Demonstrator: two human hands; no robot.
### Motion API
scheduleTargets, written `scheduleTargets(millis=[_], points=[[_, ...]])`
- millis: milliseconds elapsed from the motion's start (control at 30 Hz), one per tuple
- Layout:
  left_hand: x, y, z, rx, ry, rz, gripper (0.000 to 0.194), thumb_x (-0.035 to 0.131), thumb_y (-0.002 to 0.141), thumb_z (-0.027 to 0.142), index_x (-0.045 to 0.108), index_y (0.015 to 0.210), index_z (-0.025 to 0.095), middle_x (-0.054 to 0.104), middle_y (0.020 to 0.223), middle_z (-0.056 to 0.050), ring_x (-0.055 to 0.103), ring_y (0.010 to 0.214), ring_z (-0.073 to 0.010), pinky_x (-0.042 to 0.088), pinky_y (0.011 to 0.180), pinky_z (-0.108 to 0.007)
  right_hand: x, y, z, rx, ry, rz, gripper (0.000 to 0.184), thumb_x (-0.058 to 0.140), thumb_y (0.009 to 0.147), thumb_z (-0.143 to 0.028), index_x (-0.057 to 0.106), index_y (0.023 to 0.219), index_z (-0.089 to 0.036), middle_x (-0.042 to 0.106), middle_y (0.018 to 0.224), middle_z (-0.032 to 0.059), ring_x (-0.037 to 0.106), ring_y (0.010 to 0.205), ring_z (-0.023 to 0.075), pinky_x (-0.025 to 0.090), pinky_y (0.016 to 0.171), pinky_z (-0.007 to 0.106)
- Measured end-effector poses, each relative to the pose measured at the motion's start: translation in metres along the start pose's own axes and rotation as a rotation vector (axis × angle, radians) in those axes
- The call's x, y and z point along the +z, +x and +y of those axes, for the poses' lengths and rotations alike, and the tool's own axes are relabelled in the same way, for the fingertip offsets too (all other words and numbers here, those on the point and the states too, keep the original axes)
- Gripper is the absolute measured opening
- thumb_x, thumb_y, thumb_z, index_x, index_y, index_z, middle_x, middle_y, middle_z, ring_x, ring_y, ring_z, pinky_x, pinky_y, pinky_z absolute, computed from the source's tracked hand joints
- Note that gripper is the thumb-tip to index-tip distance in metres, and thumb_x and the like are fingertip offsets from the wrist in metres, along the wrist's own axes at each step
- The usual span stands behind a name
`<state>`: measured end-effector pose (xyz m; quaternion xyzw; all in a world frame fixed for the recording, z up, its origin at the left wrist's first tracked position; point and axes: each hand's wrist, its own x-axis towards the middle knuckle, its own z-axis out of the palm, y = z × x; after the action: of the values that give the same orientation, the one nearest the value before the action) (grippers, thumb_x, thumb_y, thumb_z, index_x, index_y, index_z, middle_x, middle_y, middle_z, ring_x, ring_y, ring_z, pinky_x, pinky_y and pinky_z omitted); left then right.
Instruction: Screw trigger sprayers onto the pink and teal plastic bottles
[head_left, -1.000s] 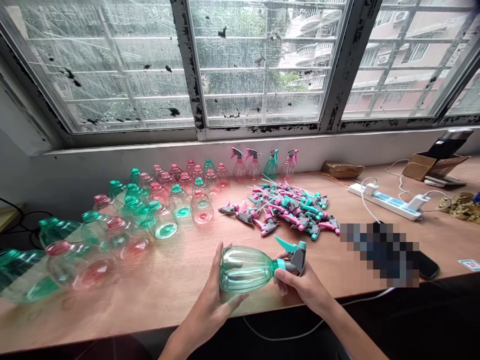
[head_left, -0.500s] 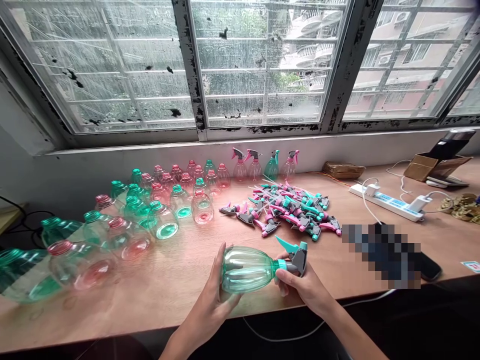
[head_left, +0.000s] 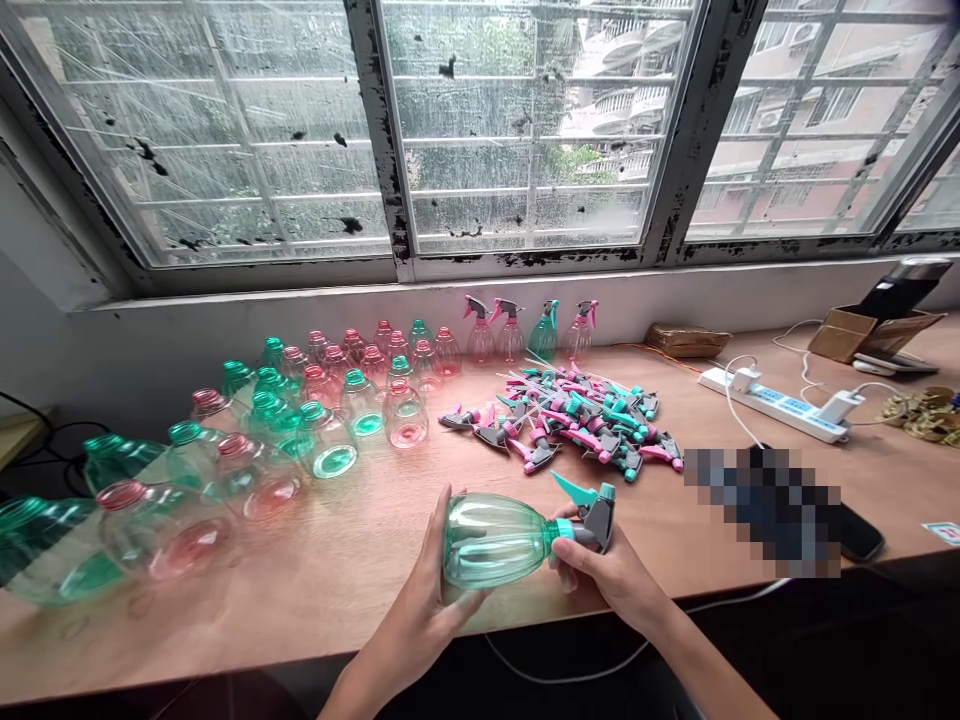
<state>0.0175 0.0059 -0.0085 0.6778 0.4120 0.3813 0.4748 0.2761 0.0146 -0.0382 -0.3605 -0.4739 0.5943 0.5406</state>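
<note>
A clear green spray bottle (head_left: 495, 540) lies sideways in the air over the table's front edge, its base to the left. My left hand (head_left: 442, 580) is closed around the base end. At the neck, the thumb and fingers of my right hand (head_left: 600, 570) grip the turquoise collar of the grey trigger sprayer (head_left: 598, 520), which sits on the bottle's mouth. Its turquoise trigger points up and left. Behind the hands lies a pile of loose pink, turquoise and grey trigger sprayers (head_left: 577, 415).
Open green and pink bottles (head_left: 322, 440) stand in rows on the left of the wooden table (head_left: 337, 590). Several bottles with sprayers fitted (head_left: 544, 330) line the wall. To the right are a power strip (head_left: 772, 405), a phone (head_left: 859, 530) partly blurred out, and cardboard boxes (head_left: 686, 340).
</note>
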Motion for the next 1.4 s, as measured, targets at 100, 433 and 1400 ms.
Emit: scheduleTargets(millis=[100, 433, 1400], points=[[-0.001, 0.000, -0.003, -0.024, 0.010, 0.007, 0.088, 0.063, 0.100, 0.041, 0.002, 0.163, 0.045, 0.023, 0.172, -0.008, 0.039, 0.150, -0.0352, 0.023, 0.127, -0.056, 0.000, 0.000, -0.001, -0.002, -0.006, -0.005, 0.038, 0.086, 0.082, -0.046, 0.062, 0.098, -0.021, 0.072, 0.064, -0.0021, 0.062, 0.049, 0.0147, 0.049, 0.051, 0.028], [0.001, 0.001, 0.008, -0.045, -0.058, -0.007, 0.103, 0.073, 0.093, 0.046, 0.001, 0.165, 0.037, 0.023, 0.172, -0.009, 0.024, 0.157, -0.0360, 0.020, 0.129, -0.054, 0.002, 0.000, -0.003, -0.005, -0.045, -0.011, 0.038, 0.086, 0.081, -0.047, 0.064, 0.097, -0.021, 0.072, 0.065, -0.0020, 0.061, 0.049, 0.0142, 0.048, 0.052, 0.028], [0.001, 0.000, 0.002, 0.002, 0.039, -0.022, 0.097, 0.065, 0.099, 0.043, -0.009, 0.163, 0.043, 0.027, 0.170, -0.008, 0.038, 0.151, -0.0337, 0.023, 0.127, -0.054, 0.003, -0.002, -0.006, 0.003, -0.032, -0.007, 0.041, 0.087, 0.080, -0.049, 0.062, 0.098, -0.022, 0.071, 0.063, -0.0024, 0.061, 0.048, 0.0138, 0.049, 0.051, 0.028]])
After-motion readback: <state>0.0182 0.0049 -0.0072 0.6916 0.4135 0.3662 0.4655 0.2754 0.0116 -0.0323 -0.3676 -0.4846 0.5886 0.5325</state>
